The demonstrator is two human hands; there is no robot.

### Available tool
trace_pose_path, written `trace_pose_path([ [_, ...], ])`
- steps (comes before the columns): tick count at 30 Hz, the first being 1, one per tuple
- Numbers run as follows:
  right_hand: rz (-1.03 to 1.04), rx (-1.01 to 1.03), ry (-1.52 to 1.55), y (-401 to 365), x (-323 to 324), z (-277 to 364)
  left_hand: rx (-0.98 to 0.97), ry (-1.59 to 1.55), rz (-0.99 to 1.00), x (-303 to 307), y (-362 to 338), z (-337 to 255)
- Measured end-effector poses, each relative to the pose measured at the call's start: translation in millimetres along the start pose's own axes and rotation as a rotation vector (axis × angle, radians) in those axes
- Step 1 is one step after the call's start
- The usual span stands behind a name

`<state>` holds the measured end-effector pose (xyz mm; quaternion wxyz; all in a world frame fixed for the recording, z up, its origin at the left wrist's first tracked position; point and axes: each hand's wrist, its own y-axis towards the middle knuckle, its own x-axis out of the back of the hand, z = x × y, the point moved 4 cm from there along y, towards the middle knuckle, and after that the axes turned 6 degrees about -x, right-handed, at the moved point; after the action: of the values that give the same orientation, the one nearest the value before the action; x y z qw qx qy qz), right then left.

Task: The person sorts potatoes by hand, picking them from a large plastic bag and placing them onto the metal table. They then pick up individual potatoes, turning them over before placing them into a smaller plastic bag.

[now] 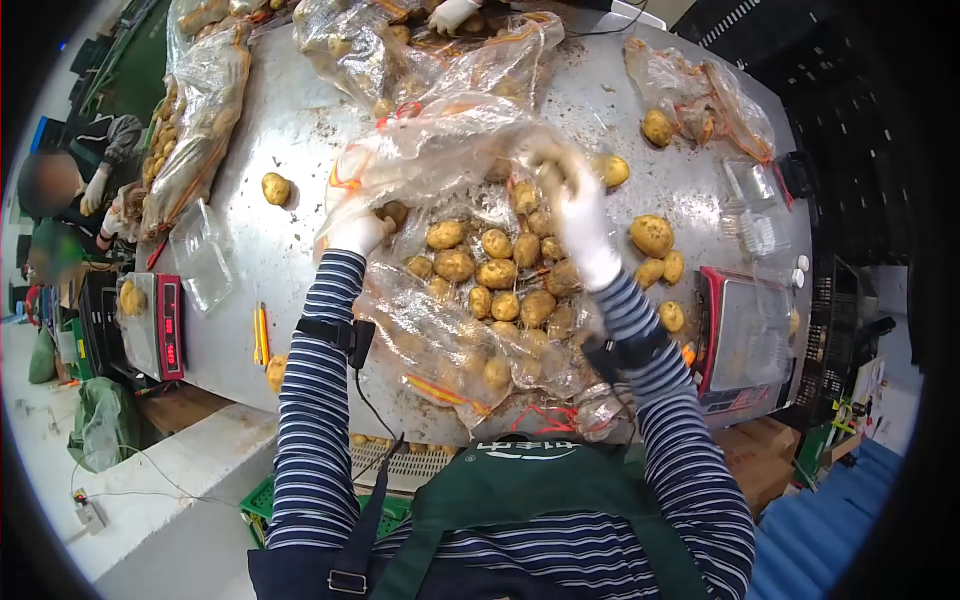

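Note:
A large clear plastic bag (430, 165) lies opened out before me, its upper film raised in a fold between my hands. Several potatoes (496, 273) with dirt on them rest on and in the plastic. My left hand (358, 228), in a white glove, is closed on the bag's left edge, beside a potato (394, 214). At the bag's right side is my right hand (580, 205), also gloved; its fingers are smeared by motion against the film, so their grip does not show. A loose potato (614, 170) lies just right of that hand.
Scales stand at the left (150, 325) and right (745, 330) of the metal table (225, 335). Clear trays (203, 257) and orange-yellow pens (261, 335) lie at left. More potato bags (205, 115) line the far side. A co-worker's gloved hand (453, 14) shows at the top; others work at left.

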<state>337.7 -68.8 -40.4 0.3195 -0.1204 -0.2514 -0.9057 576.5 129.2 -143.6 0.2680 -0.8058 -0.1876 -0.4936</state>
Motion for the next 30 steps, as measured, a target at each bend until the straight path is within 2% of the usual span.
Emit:
trace_pose_path([
  [1,0.112,-0.169,0.193,-29,-13,-4,-0.22,-0.001,-0.096,-16,6,7],
  [2,0.271,-0.149,0.076,-49,-14,12,-0.228,-0.003,-0.097,-30,11,9],
  [3,0.372,-0.19,0.107,-73,-25,5,-0.19,0.094,-0.053,-42,14,10],
  [4,0.539,-0.206,-0.033,-94,-34,-1,-0.151,0.194,-0.01,-47,16,9],
  [5,0.599,-0.153,0.051,-110,-38,-3,-0.124,0.176,-0.012,-41,13,0],
  [6,0.73,-0.276,-0.013,-123,-41,-16,-0.136,0.18,-0.014,-42,14,1],
  [8,0.699,-0.141,-0.084,-109,-36,-16,-0.012,-0.158,0.029,-50,18,18],
  [9,0.667,-0.141,-0.121,-98,-37,-27,-0.087,-0.147,-0.075,-46,14,17],
  [10,0.604,-0.21,-0.137,-82,-36,-31,-0.103,-0.144,-0.076,-38,7,10],
  [12,0.608,-0.187,-0.334,-56,-48,-61,0.054,-0.222,-0.058,-13,-14,-1],
  [13,0.638,-0.11,-0.425,-47,-56,-73,-0.008,-0.315,-0.156,-4,-23,-2],
  [14,0.667,-0.032,-0.514,-38,-62,-79,0.031,-0.357,-0.039,7,-27,0],
  [16,0.73,-0.055,-0.728,-17,-69,-89,-0.015,-0.947,-0.056,23,-46,5],
  [18,0.699,-0.151,-0.609,12,-71,-102,0.132,-1.6,0.118,31,-70,15],
  [19,0.636,-0.079,-0.619,26,-72,-101,0.07,-1.788,0.164,30,-72,22],
  [20,0.572,-0.01,-0.626,39,-74,-100,0.075,-1.781,0.156,27,-73,32],
  [22,0.433,-0.032,-0.563,77,-71,-73,0.085,-1.932,0.105,27,-76,30],
  [26,0.383,0.006,-0.427,106,-65,-38,0.183,-2.045,0.034,11,-71,21],
  [28,0.753,-0.033,-0.56,109,-76,-46,0.191,-2.057,0.067,-2,-64,18],
  [30,0.943,-0.08,-0.596,96,-69,-50,0.124,-2.227,0.219,-15,-62,4],
])
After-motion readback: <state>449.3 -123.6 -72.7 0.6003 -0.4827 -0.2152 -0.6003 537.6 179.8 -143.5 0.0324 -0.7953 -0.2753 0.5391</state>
